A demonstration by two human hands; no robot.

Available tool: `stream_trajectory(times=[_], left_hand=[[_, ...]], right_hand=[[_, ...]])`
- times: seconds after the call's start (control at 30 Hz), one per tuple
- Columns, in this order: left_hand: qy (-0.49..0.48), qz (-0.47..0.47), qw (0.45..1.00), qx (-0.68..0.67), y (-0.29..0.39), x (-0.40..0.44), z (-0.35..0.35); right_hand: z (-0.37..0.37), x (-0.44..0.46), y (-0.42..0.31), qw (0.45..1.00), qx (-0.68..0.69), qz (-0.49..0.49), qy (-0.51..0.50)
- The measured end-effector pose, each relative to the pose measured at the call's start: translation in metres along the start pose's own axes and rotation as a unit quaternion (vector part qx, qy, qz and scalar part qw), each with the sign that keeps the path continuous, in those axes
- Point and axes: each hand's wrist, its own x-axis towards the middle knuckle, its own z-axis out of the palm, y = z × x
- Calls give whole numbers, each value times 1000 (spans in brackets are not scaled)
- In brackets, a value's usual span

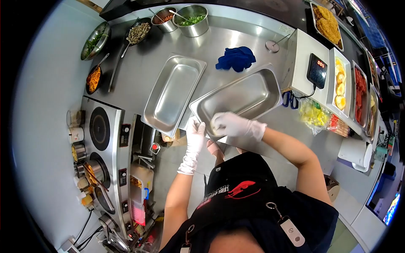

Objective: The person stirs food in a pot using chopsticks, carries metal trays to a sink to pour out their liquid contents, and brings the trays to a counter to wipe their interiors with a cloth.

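Note:
Two empty steel pans are on the steel counter. My left hand (pixel 195 134), in a white glove, has its fingers closed at the near corner of the right pan (pixel 240 95). My right hand (pixel 236 125), also gloved, is bent over the near left end of that pan, its fingertips curled down and hidden; what they hold, if anything, does not show. The left pan (pixel 174 95) lies tilted beside it, close to my left hand. Behind the pans is a crumpled blue cloth (pixel 236 58).
Steel pots (pixel 192 29) of chopped food and bowls line the back left. Induction hobs (pixel 100 128) stand at left. On the right are a white box (pixel 300 63), a timer display (pixel 317 71), blue-handled scissors (pixel 290 100), bagged food (pixel 314 116) and food trays (pixel 341 109).

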Motion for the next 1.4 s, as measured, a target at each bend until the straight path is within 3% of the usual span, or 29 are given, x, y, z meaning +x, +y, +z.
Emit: stream_trajectory(times=[0.03,0.1,0.13,0.23,0.37,0.53,0.63,0.67,0.7,0.83,0.97,1.0,1.1,1.23,1.3,1.4], left_hand=[[6,4,1000,16,-1,1,-2],[16,14,999,45,0,4,-1],[18,-13,1000,-11,7,2,-1],[13,-15,1000,-20,-6,-2,-8],[13,-4,1000,-17,-8,-8,-9],[15,-38,998,-39,-10,-18,-7],[61,-52,996,-36,-7,-28,6],[86,-44,995,-26,-8,-32,10],[112,-38,993,-16,-10,-35,14],[214,35,974,63,-25,-33,28],[224,74,965,119,-1,-31,38],[221,77,964,122,5,-32,39],[215,95,963,132,18,-31,44],[211,99,965,124,20,-32,48],[209,87,965,130,19,-36,50],[221,81,960,155,2,-41,48]], right_hand=[[11,1,-7,999,-10,-48,-12],[36,-5,-6,967,-239,47,-71],[40,-14,0,983,-151,97,-44],[-1,-36,-26,981,-170,97,2],[-60,-82,20,957,-192,217,34],[-96,-70,39,876,-275,286,274],[-79,-84,93,840,-417,318,142],[-79,-74,82,831,-350,398,169],[-87,-70,69,844,-320,405,147],[-94,-66,52,859,-265,429,95],[-79,-72,48,850,-276,445,67],[-70,-73,49,833,-339,429,84],[-45,-69,41,876,-332,343,69],[-3,-30,-3,885,-364,286,-49],[34,-19,-11,904,-330,270,13],[69,-8,-17,938,-153,277,141]])
